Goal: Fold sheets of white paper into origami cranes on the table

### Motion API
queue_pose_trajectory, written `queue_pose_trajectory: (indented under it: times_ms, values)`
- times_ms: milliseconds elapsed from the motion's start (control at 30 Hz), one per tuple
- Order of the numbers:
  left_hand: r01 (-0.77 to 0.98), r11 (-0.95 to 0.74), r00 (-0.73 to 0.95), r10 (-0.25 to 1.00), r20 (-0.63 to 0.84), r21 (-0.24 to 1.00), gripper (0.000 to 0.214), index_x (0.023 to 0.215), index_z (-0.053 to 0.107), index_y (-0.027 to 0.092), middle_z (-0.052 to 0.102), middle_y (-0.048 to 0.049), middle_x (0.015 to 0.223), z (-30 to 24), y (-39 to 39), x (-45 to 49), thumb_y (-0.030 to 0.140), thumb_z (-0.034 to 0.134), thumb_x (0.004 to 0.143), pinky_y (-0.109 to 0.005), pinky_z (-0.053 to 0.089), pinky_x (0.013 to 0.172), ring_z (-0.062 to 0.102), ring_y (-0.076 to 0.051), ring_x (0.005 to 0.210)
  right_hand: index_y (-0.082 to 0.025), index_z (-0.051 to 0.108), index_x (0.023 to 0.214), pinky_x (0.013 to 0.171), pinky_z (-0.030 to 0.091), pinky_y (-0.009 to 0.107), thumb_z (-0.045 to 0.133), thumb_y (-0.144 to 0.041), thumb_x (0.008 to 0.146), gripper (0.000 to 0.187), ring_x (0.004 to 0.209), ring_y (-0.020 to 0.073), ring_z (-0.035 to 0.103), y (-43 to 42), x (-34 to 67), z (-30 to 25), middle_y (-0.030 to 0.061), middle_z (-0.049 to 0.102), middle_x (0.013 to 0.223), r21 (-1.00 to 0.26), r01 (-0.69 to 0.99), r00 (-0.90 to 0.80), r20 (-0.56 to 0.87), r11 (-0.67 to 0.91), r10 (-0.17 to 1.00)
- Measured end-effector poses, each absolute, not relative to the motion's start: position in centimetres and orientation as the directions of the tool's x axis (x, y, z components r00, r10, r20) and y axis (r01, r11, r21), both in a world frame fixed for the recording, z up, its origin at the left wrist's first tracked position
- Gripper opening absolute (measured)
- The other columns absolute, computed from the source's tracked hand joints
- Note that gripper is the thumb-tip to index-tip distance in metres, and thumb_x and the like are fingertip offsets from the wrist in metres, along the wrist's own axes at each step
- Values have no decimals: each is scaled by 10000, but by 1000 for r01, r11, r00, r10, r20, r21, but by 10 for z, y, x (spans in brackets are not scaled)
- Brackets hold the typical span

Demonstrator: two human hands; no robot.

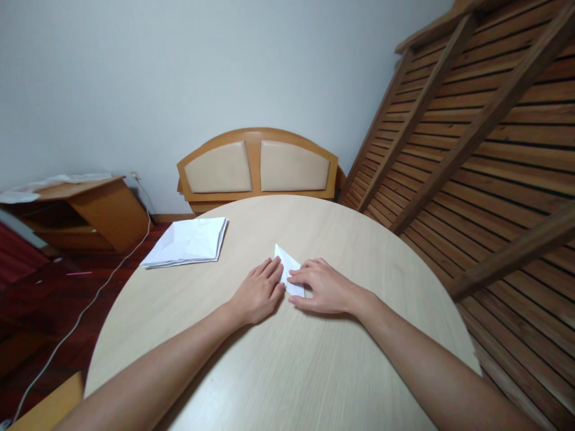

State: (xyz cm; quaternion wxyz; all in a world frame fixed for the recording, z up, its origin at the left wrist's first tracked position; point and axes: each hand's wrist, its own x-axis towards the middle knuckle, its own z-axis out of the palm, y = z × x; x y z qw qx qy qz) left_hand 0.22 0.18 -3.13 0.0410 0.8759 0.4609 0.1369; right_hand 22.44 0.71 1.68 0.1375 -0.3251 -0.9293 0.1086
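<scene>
A small white folded paper (287,266) with a pointed far tip lies on the round pale wooden table (278,371). My left hand (258,293) rests flat on the table, its stretched fingers pressing the paper's left edge. My right hand (323,286) lies palm down on the paper's right side, fingers extended leftward over it and covering its near part. Both hands touch the paper and hold nothing up.
A stack of white paper sheets (187,242) lies at the table's far left. Behind the table stands a wooden headboard (256,164) against the wall. A slatted wooden frame (485,149) leans at the right. A low wooden cabinet (85,209) and a white cable (90,299) are at the left.
</scene>
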Motion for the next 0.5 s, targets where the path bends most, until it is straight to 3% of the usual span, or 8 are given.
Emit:
queue_pose_trajectory:
  times_ms: [133,267,367,500]
  values:
    - [761,-603,546,795,265,240,437,1389,506,159,483,-159,1501,-29,2,2,363,350,1036,-502,341,1172,370,-288,1448,-248,725,1169,1056,404,413,606,-268,892,303,1201,256,587,11,229,14,74,730,1160,-389,503,-780,180,772,599]
    - [727,-629,565,776,280,275,365,1315,563,190,572,-145,1339,-21,-1,2,316,406,1010,-488,432,1095,511,-286,1276,-261,694,1232,1106,393,416,511,-72,841,471,1297,236,535,18,235,5,47,709,1240,-414,471,-787,202,779,583]
    - [682,-675,619,738,270,283,354,1310,584,198,591,-133,1304,-17,-1,1,297,437,1003,-472,435,1091,521,-279,1237,-262,697,1215,1122,384,438,487,-57,856,464,1311,231,523,24,237,-1,35,683,1300,-400,471,-766,256,786,589]
    - [618,-727,666,686,294,298,330,1290,626,229,621,-89,1333,-17,3,1,276,460,1008,-437,441,1077,537,-255,1217,-241,721,1156,1121,382,416,542,-94,870,368,1270,223,551,28,240,-2,39,718,1219,-391,437,-783,279,810,557]
